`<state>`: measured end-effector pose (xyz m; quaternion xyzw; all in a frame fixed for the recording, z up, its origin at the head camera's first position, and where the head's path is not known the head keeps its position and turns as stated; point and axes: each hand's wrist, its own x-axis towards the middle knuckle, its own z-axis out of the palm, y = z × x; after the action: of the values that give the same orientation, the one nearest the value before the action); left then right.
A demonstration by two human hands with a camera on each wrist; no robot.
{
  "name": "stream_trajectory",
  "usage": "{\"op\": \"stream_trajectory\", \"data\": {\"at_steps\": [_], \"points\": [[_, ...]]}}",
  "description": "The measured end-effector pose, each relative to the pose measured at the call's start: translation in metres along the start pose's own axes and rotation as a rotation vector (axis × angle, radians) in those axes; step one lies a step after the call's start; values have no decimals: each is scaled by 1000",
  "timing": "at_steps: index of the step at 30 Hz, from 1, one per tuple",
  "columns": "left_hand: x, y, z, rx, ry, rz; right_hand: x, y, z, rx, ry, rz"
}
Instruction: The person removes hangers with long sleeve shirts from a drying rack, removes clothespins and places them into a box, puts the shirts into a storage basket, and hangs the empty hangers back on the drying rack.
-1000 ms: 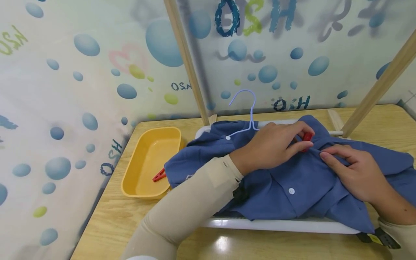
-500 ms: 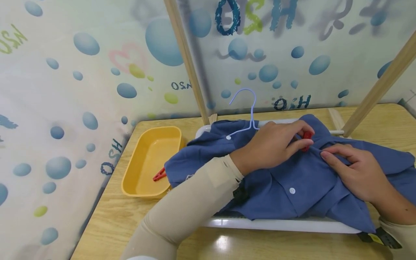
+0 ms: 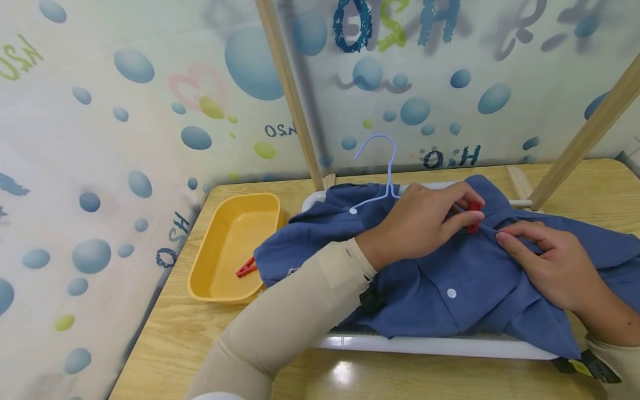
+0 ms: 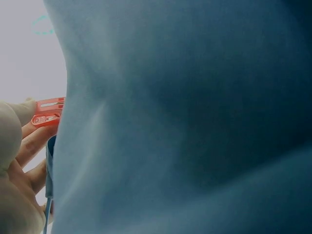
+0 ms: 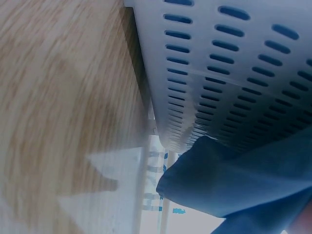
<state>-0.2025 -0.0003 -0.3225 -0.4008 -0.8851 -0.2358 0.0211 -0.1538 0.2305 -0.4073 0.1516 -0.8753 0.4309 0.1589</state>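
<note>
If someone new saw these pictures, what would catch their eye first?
Probably the blue shirt heaped across the white basket. Next, the red clip pinched in the left hand, bright against the blue, near the right hand gripping the shirt. Then the yellow tray at the head view's left, with a second clip showing in it.
</note>
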Motion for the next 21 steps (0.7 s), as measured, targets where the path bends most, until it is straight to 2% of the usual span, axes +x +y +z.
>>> {"op": "stream_trajectory", "data": {"at_steps": [12,21], "points": [[-1,1,0,-14,24,4,0,0,0,5,13,-10],[-1,2,-2,-32,11,-28,0,0,1,-2,12,-14]]}}
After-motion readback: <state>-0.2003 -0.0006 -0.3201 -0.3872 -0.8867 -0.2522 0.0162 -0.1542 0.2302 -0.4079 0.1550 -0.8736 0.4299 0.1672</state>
